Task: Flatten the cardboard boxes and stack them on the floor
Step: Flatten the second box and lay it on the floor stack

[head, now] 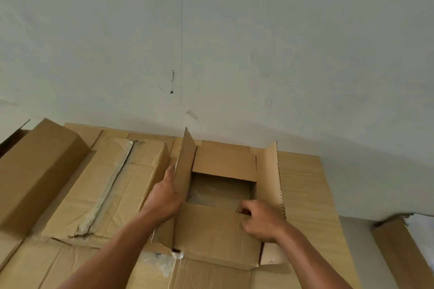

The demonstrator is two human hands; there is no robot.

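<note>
So, early going. Open box sits mid-way on flat cardboard sheets, not flat yet. Left hand grips upright side flap. Right hand curls fingers over near flap. Taped box and closed box by left edge look untouched.

Open box: sits in the middle on the flat cardboard, with its top open.
Left hand: holds the left flap by its edge; the flap stands up.
Right hand: its fingers curl over the edge of the near flap, which lies folded in.
Right flap: stands up too.
Taped box: lies just left of the open box, with torn tape on top.
Long box: far left, shut.
Wall: white, behind everything.
</note>
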